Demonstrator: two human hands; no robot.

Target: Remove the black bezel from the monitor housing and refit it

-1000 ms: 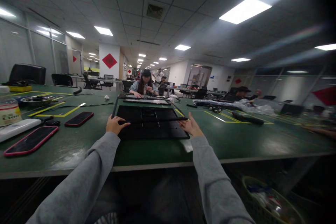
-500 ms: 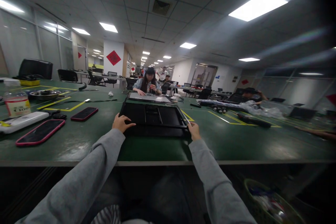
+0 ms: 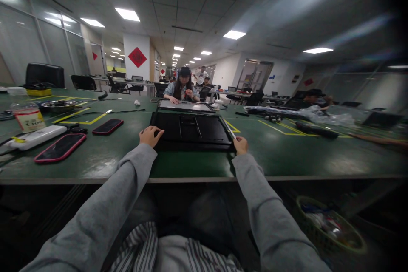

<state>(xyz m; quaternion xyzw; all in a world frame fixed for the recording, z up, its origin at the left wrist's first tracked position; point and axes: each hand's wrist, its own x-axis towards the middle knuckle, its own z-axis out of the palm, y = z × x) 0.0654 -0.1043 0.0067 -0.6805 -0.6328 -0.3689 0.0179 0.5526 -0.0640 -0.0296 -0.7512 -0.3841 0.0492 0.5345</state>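
A flat black rectangular panel [image 3: 207, 131], like the back shell of a screen, lies on the green table in front of me. Two narrow rails and a dark block show on its middle. At its near left corner is my left hand [image 3: 151, 136], fingers curled on the side edge and thumb reaching over the top. My right hand [image 3: 241, 145] is closed at the near right corner, pinching a thin white strip [image 3: 230, 129] that lies along the right edge. Whether those fingers also grip the panel, I cannot tell.
Across the table, a person [image 3: 181, 87] sits behind a grey-faced panel [image 3: 186, 106]. To my left are two phones [image 3: 60, 148], a white power strip [image 3: 36, 137], a bottle [image 3: 27, 112] and a metal dish [image 3: 58, 105]. Plastic wrap [image 3: 328, 114] lies right; a basket [image 3: 331, 225] stands below.
My view has tipped down a little. The panel's near side, which stood slightly raised, now lies lower and flatter. Both hands stay at its corners.
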